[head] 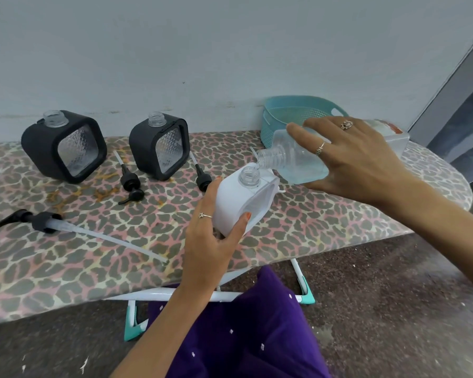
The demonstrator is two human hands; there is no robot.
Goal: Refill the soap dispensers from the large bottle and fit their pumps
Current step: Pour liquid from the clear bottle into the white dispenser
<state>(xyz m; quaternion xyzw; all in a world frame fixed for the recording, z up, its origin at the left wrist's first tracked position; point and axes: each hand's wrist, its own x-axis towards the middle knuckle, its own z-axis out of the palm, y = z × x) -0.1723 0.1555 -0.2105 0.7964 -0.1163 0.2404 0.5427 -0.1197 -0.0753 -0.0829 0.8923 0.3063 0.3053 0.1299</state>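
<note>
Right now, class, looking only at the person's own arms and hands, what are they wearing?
Both forearms are bare, with no sleeves in view. The left hand has one thin ring with a small star-like top and orange-painted nails. The right hand wears two rings: an ornate one and a thin band.

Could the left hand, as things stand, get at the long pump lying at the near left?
Probably not yet: the left hand grips the white dispenser during pouring. The path to the long pump looks free otherwise.

Soft even light, sharp, fisheye-bent edges
</note>
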